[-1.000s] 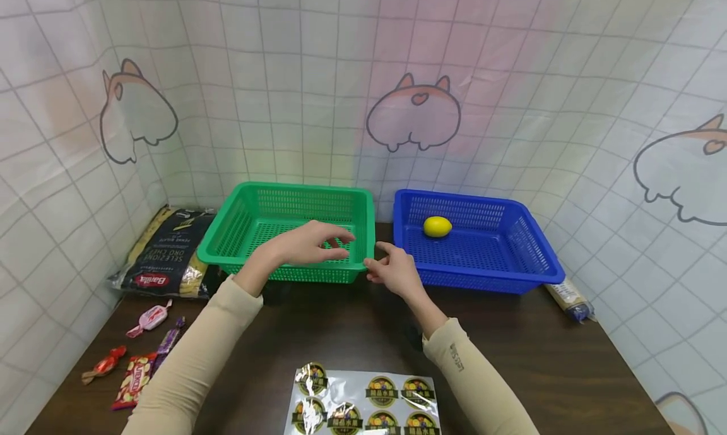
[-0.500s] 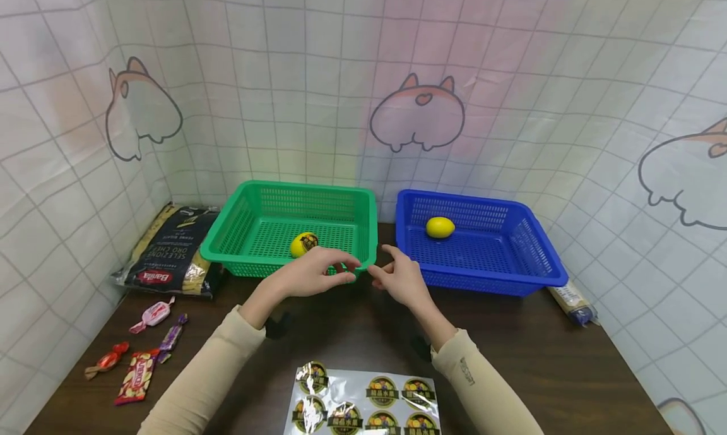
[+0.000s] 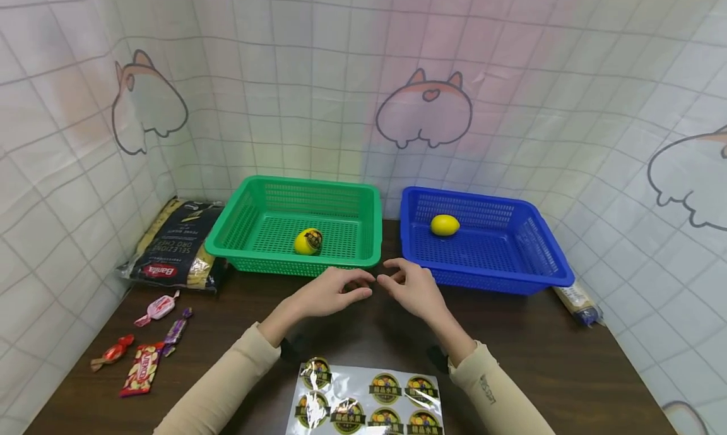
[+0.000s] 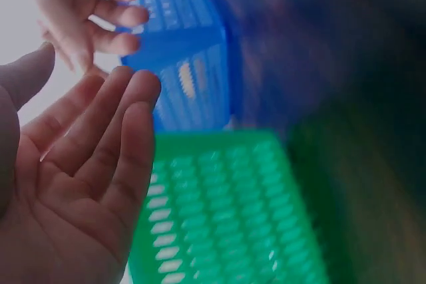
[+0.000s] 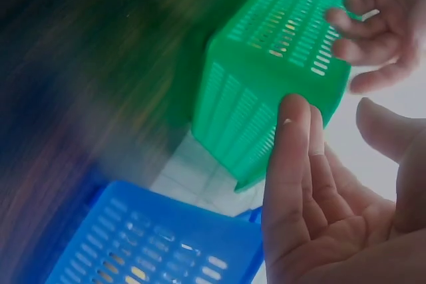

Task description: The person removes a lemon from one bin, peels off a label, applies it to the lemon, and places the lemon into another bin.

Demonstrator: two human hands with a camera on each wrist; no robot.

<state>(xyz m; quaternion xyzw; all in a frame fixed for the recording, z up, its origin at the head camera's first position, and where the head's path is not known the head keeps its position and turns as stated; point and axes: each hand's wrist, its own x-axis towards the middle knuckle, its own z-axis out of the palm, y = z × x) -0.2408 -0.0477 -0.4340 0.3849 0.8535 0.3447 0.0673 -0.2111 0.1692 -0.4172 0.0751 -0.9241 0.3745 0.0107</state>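
Observation:
In the head view my left hand hovers in front of the green basket, fingers loosely bent and holding nothing. Facing it, my right hand hangs before the gap between the green basket and the blue basket, also without anything in it. The wrist views show both palms bare and the fingers relaxed. A lemon with a dark round sticker lies inside the green basket near its front wall. Another lemon, plain on its visible side, lies at the back left inside the blue basket.
A sheet of round fruit stickers lies at the table's front edge. At left are a bag of penne pasta and several wrapped sweets. A small packet lies at the right of the blue basket. A patterned curtain surrounds the table.
My left hand has withdrawn from over the green basket toward me, and the stickered lemon now shows there. My right hand has also drawn back slightly. The blue basket's lemon has stayed put.

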